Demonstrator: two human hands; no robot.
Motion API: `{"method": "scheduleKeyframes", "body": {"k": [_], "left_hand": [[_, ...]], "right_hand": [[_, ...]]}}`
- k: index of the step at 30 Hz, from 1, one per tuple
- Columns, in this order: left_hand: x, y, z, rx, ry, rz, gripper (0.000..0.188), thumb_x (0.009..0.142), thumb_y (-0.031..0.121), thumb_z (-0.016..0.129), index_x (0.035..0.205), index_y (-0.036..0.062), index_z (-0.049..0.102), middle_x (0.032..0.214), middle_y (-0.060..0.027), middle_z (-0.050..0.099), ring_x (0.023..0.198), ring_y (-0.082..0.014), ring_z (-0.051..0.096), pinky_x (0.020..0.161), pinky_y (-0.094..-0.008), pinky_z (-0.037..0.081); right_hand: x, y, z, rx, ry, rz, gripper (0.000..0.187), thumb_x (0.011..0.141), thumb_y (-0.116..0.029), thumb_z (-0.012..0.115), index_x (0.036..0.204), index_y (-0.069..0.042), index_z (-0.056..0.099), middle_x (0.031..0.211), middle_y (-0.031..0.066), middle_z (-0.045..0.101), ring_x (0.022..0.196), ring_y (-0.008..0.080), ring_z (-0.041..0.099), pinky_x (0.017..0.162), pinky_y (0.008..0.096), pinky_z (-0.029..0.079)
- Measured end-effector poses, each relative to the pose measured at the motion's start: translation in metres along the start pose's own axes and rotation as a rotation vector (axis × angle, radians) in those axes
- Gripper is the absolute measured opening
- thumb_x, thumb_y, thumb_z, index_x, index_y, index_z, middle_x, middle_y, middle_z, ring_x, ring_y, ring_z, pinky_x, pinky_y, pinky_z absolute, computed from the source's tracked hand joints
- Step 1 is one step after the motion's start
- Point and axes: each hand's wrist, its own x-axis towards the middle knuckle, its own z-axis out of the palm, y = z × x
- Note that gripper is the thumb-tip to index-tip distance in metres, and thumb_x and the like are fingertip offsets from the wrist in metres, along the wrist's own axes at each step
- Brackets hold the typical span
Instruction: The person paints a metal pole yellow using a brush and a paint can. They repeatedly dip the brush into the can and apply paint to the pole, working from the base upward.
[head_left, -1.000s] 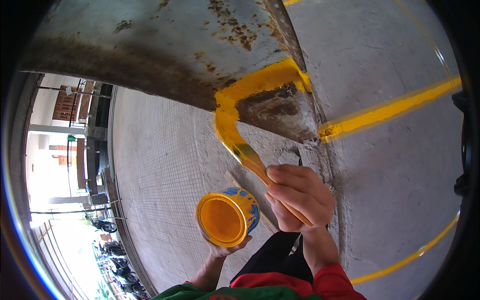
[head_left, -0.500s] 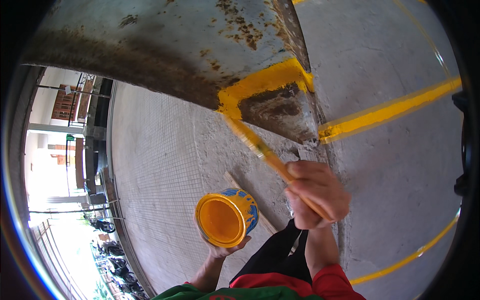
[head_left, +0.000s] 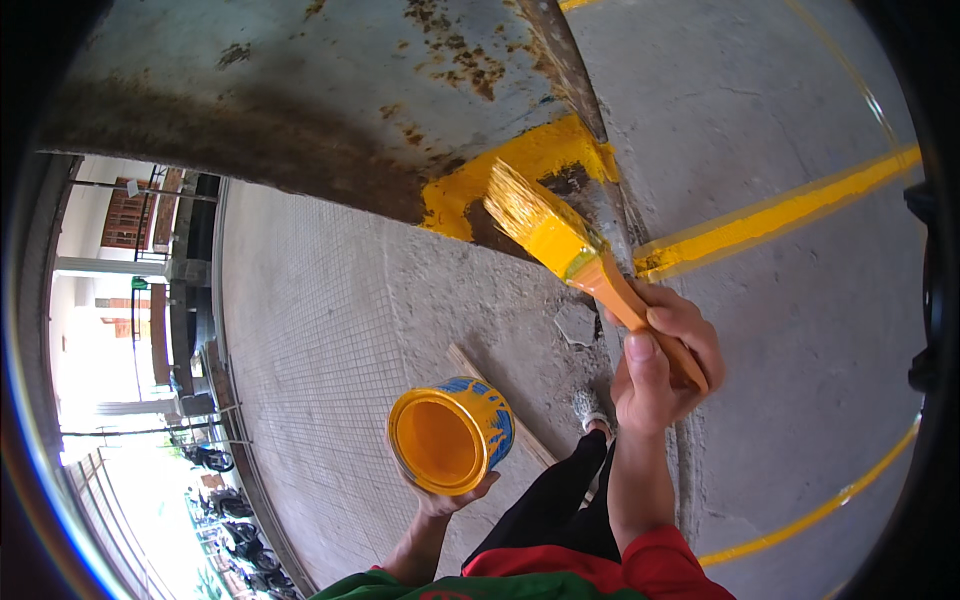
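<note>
Rusty panel (head_left: pixel 330 90) at 11 o'clock. Your right hand (head_left: pixel 648 385) grips the brush (head_left: pixel 580 255) slantwise, bristles toward 10:30, handle toward 4:30; left hand (head_left: pixel 452 497) cups the paint can (head_left: pixel 492 418).

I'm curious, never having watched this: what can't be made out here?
In the head view:
Left hand: some fingers, hidden behind the round blue yellow-streaked metal tin.
Grey rust-spotted metal panel: upper part, cut off by the top edge.
Distant dark motorcycles: details, too small.

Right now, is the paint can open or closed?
Open: the mouth of the paint can is uncovered, showing its yellow-orange inside. The left hand supports it from below. How full it is, I cannot tell.
</note>
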Motion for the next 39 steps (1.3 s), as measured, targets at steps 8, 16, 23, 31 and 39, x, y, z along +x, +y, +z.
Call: {"method": "scheduleKeyframes", "body": {"k": [8, 16, 23, 31, 39], "left_hand": [[0.0, -0.001, 0.0, 0.003, 0.005, -0.002, 0.1, 0.062, 0.019, 0.091, 0.15, 0.0068, 0.044, 0.143, -0.0086, 0.054, 0.128, -0.0251, 0.056, 0.109, -0.0431, 0.048], [0.002, -0.003, -0.002, 0.003, 0.008, -0.01, 0.1, 0.062, 0.019, 0.091, 0.15, 0.0068, 0.044, 0.143, -0.0086, 0.054, 0.129, -0.025, 0.056, 0.109, -0.0432, 0.048], [0.006, -0.004, -0.003, -0.01, 0.015, -0.012, 0.101, 0.062, 0.02, 0.091, 0.15, 0.0068, 0.044, 0.143, -0.0085, 0.054, 0.129, -0.0249, 0.055, 0.109, -0.0432, 0.048], [0.008, -0.005, -0.001, -0.015, 0.009, -0.017, 0.101, 0.062, 0.02, 0.091, 0.15, 0.0068, 0.044, 0.143, -0.0085, 0.054, 0.129, -0.0249, 0.055, 0.109, -0.0433, 0.048], [0.006, -0.003, 0.0, -0.015, 0.013, -0.013, 0.102, 0.061, 0.02, 0.091, 0.15, 0.0068, 0.044, 0.143, -0.0084, 0.054, 0.129, -0.0248, 0.055, 0.109, -0.0433, 0.048]], "right_hand": [[-0.011, 0.033, 0.013, 0.124, -0.081, 0.081, 0.025, 0.086, -0.002, 0.073, 0.11, 0.002, 0.066, 0.11, 0.0297, 0.07, 0.086, 0.0332, 0.075, 0.079, 0.0412, 0.063], [-0.01, 0.038, 0.009, 0.199, -0.028, 0.11, 0.026, 0.085, 0.001, 0.074, 0.11, 0.003, 0.066, 0.109, 0.0296, 0.07, 0.086, 0.033, 0.074, 0.079, 0.0415, 0.062], [-0.016, 0.035, 0.016, 0.196, 0.02, 0.152, 0.023, 0.086, 0.0, 0.075, 0.107, 0.005, 0.068, 0.108, 0.0284, 0.072, 0.085, 0.0289, 0.075, 0.077, 0.0367, 0.063], [-0.01, 0.007, 0.024, 0.208, 0.231, 0.236, 0.021, 0.091, -0.007, 0.072, 0.102, 0.003, 0.057, 0.102, 0.0279, 0.071, 0.078, 0.0273, 0.076, 0.066, 0.035, 0.065], [-0.009, -0.004, 0.048, 0.284, 0.346, 0.45, 0.018, 0.094, -0.005, 0.069, 0.094, 0.003, 0.053, 0.096, 0.0258, 0.071, 0.071, 0.026, 0.075, 0.063, 0.0333, 0.065]]}}
